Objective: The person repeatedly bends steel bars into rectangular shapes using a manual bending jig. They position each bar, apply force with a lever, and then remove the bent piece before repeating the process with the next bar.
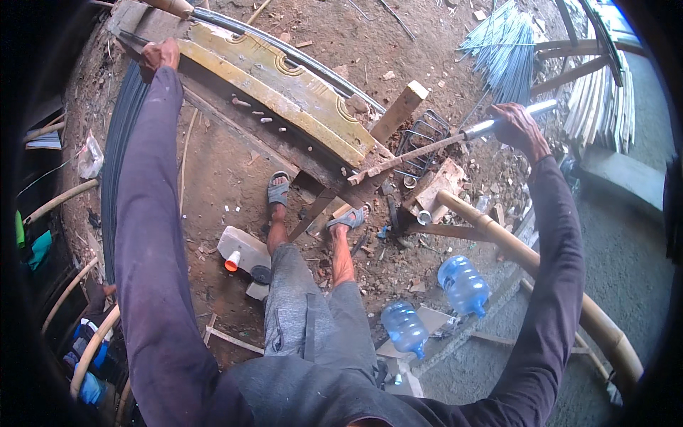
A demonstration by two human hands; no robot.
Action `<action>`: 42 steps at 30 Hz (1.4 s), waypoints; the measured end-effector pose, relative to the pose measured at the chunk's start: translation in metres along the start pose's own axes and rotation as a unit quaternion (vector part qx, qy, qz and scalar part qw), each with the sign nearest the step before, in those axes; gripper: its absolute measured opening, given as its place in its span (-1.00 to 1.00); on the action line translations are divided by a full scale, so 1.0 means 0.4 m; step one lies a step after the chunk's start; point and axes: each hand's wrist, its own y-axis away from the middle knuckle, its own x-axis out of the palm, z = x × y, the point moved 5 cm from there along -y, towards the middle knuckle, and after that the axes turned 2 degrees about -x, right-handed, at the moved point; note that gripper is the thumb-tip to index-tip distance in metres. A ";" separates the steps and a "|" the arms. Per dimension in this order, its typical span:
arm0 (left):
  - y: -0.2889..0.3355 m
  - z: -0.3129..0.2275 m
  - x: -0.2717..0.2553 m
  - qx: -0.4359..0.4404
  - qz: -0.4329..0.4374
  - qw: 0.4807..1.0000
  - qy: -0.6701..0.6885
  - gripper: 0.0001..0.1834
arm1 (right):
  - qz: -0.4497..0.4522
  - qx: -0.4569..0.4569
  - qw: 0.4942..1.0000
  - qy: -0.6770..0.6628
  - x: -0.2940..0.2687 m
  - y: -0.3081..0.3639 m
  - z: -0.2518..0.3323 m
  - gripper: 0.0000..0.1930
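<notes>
- Gripping a shiny metal tube (545, 107), the right hand (521, 129) has its fingers wrapped round it, out to the person's right.
- From the tube a rusty bar (420, 151) slants down to the near right end of a dark board (295, 141) studded with pegs (240, 102).
- The left hand (163, 54) is curled closed at the board's far left end; what it holds, I cannot tell.
- Along the board lies a yellow carved beam (277, 89).
- Below, two sandalled feet (278, 191) stand on the dirt floor (220, 171).
- Two blue bottles (464, 285) lie near a bamboo pole (526, 252).
</notes>
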 end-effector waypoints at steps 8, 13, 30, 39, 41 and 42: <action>0.009 0.003 -0.019 -0.022 -0.019 0.999 0.013 -0.52 | 0.024 -0.032 0.999 0.005 -0.016 -0.046 -0.034 -0.87; 0.020 0.016 -0.024 -0.034 -0.032 0.999 0.014 -0.51 | -0.089 -0.086 0.992 0.003 -0.004 -0.025 -0.001 -0.85; 0.111 -0.129 -0.147 -0.129 0.020 0.991 -0.003 -0.53 | -0.125 0.172 0.973 0.096 0.077 0.168 0.096 -0.84; 0.118 -0.143 -0.141 -0.116 -0.002 0.993 0.010 -0.56 | -0.188 0.373 0.899 0.132 0.155 0.461 0.476 -0.81; 0.109 -0.135 -0.129 -0.113 -0.002 0.993 0.018 -0.55 | -0.138 0.442 0.879 0.113 0.192 0.509 0.586 -0.83; 0.105 -0.131 -0.117 -0.113 0.028 0.992 0.041 -0.54 | -0.142 0.470 0.864 0.112 0.212 0.521 0.638 -0.83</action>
